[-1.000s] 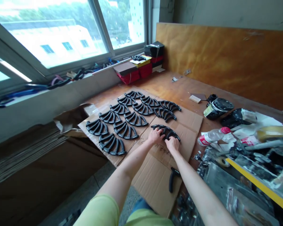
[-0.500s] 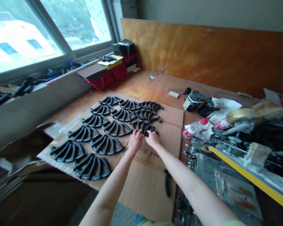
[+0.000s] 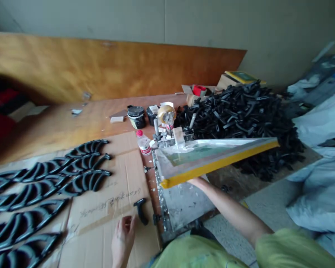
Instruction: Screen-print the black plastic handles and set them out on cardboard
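My left hand [image 3: 123, 236] is over the cardboard sheet [image 3: 100, 238], fingers loosely bent and apart, with nothing visible in it. Just to its right lies a single black curved handle-like piece [image 3: 141, 211] with a short crossbar at one end. My right hand [image 3: 195, 181] reaches under the yellow-edged printing screen [image 3: 220, 162], which is tilted up; its fingers are hidden by the frame. Below the screen is a grey, paint-spotted base plate [image 3: 184, 204]. Rows of similar black curved pieces [image 3: 86, 182] lie nested on the left of the cardboard.
A large heap of loose black pieces [image 3: 240, 115] lies beyond the screen. A red-capped bottle [image 3: 143, 142], a paint-smeared tub [image 3: 136, 117] and a tape roll [image 3: 166, 113] stand behind. Pale sacks [image 3: 321, 193] are at the right.
My view has swung right. Both hands have left the rows of black pieces; the left is now beside the lone piece, the right under the screen, which is now tilted up.
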A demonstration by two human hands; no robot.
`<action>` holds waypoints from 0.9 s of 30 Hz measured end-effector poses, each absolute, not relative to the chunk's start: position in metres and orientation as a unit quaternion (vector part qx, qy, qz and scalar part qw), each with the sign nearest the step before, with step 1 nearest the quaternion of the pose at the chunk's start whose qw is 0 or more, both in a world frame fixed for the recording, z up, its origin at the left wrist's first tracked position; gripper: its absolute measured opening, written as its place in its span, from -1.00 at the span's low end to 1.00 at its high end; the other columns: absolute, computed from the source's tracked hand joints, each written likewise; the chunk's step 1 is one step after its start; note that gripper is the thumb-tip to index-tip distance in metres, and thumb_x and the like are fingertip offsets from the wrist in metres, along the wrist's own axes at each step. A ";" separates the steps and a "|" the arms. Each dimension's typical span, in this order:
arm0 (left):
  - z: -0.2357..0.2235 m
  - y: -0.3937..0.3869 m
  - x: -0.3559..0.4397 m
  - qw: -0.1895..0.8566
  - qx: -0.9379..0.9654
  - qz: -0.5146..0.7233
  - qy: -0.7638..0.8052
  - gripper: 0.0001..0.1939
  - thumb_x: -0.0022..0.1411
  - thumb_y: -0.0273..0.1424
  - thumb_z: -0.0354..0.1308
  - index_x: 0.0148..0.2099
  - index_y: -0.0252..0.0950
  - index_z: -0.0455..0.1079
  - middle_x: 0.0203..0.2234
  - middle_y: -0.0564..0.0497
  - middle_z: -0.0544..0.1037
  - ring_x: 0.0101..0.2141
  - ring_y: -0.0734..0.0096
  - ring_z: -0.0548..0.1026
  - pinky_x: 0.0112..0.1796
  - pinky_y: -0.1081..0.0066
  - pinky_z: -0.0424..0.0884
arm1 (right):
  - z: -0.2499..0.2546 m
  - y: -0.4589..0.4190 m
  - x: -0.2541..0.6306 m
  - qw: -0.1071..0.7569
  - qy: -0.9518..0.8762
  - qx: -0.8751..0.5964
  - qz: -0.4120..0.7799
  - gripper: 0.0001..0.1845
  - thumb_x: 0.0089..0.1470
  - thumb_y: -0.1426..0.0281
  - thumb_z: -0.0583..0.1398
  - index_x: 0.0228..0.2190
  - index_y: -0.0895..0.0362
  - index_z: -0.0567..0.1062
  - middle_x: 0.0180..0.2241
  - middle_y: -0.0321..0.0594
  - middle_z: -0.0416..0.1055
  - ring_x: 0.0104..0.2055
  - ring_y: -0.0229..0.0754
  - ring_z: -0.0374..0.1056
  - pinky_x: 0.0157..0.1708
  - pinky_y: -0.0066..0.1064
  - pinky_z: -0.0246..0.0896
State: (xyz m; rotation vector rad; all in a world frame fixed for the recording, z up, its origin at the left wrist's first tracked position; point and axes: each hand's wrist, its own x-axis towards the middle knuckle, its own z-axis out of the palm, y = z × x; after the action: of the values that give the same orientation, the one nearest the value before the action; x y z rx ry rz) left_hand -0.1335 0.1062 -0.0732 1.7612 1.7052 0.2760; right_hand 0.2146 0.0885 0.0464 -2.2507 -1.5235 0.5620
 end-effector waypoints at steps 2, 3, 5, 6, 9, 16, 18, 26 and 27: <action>-0.073 0.093 -0.121 0.318 0.665 0.085 0.670 -0.58 0.11 0.08 -0.07 -0.28 -0.15 0.29 -0.34 -0.05 0.53 -0.28 0.13 0.53 -0.29 0.23 0.41 | 0.044 0.044 0.281 0.156 -0.488 -0.843 0.164 -0.68 0.14 0.50 0.05 -0.17 0.07 0.55 -0.17 -0.19 0.50 -0.09 -0.11 0.35 -0.04 -0.32 0.18; -0.073 0.088 -0.115 0.305 0.663 0.078 0.680 -0.56 0.09 0.10 -0.06 -0.29 -0.16 0.28 -0.33 -0.06 0.53 -0.25 0.10 0.53 -0.27 0.22 0.41 | 0.041 0.024 0.313 0.128 -0.457 -0.870 0.136 -0.66 0.13 0.53 0.04 -0.17 0.09 0.55 -0.15 -0.15 0.49 -0.05 -0.12 0.33 -0.02 -0.35 0.16; -0.073 0.083 -0.104 0.269 0.663 0.058 0.696 -0.54 0.06 0.12 -0.05 -0.30 -0.16 0.28 -0.32 -0.09 0.53 -0.20 0.04 0.52 -0.24 0.19 0.41 | 0.032 -0.011 0.372 0.067 -0.404 -0.908 0.085 -0.63 0.11 0.58 0.03 -0.16 0.12 0.54 -0.11 -0.08 0.46 -0.01 -0.12 0.30 -0.01 -0.38 0.13; -0.073 0.082 -0.099 0.251 0.664 0.044 0.703 -0.53 0.06 0.13 -0.06 -0.31 -0.17 0.29 -0.32 -0.11 0.53 -0.19 0.03 0.52 -0.24 0.19 0.41 | 0.027 -0.025 0.397 0.041 -0.384 -0.920 0.064 -0.62 0.10 0.60 0.03 -0.14 0.13 0.52 -0.10 -0.05 0.44 0.00 -0.12 0.29 -0.02 -0.38 0.13; -0.073 0.082 -0.086 0.203 0.666 -0.015 0.718 -0.51 0.11 0.11 -0.16 -0.33 -0.20 0.30 -0.34 -0.15 0.52 -0.25 0.01 0.53 -0.30 0.19 0.40 | 0.008 -0.051 0.454 -0.015 -0.360 -0.932 0.034 -0.60 0.10 0.62 0.01 -0.08 0.15 0.47 -0.07 0.02 0.37 0.01 -0.08 0.26 -0.09 -0.36 0.17; -0.071 0.069 -0.074 0.135 0.623 -0.066 0.767 -0.45 0.15 0.03 -0.21 -0.28 -0.31 0.39 -0.31 -0.30 0.55 -0.26 -0.06 0.53 -0.33 0.19 0.38 | -0.021 -0.059 0.491 -0.048 -0.439 -0.897 0.024 -0.68 0.16 0.58 -0.01 -0.16 0.15 0.47 -0.02 0.01 0.33 0.03 -0.08 0.23 -0.12 -0.33 0.15; -0.070 0.062 -0.074 0.144 0.603 -0.057 0.782 -0.42 0.15 0.03 -0.20 -0.24 -0.34 0.41 -0.30 -0.32 0.55 -0.23 -0.08 0.53 -0.31 0.18 0.38 | -0.017 -0.059 0.494 -0.014 -0.470 -0.881 0.053 -0.77 0.12 0.53 0.08 -0.20 0.13 0.47 -0.06 -0.05 0.36 -0.02 -0.12 0.27 -0.15 -0.38 0.16; -0.043 0.048 -0.068 0.124 0.554 0.038 0.822 -0.40 0.20 0.04 -0.16 0.01 -0.32 0.32 -0.17 -0.24 0.51 -0.12 0.00 0.49 -0.18 0.16 0.37 | 0.020 -0.047 0.457 0.304 -0.460 -0.807 0.213 -0.73 -0.03 0.28 0.25 -0.27 0.13 0.44 -0.38 -0.26 0.43 -0.36 -0.20 0.39 -0.28 -0.40 0.27; -0.036 0.050 -0.066 0.114 0.555 0.060 0.822 -0.44 0.21 0.02 -0.15 -0.01 -0.29 0.33 -0.17 -0.20 0.51 -0.14 0.03 0.49 -0.18 0.18 0.37 | 0.024 -0.041 0.443 0.336 -0.459 -0.782 0.255 -0.70 -0.02 0.29 0.24 -0.21 0.13 0.44 -0.37 -0.26 0.43 -0.38 -0.21 0.40 -0.31 -0.40 0.29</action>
State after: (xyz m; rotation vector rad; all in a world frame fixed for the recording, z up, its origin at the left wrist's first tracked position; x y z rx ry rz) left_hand -0.0656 0.0502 -0.0364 1.6259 2.4106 0.1750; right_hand 0.4428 -0.0409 0.0243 -2.0391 -1.1966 0.6647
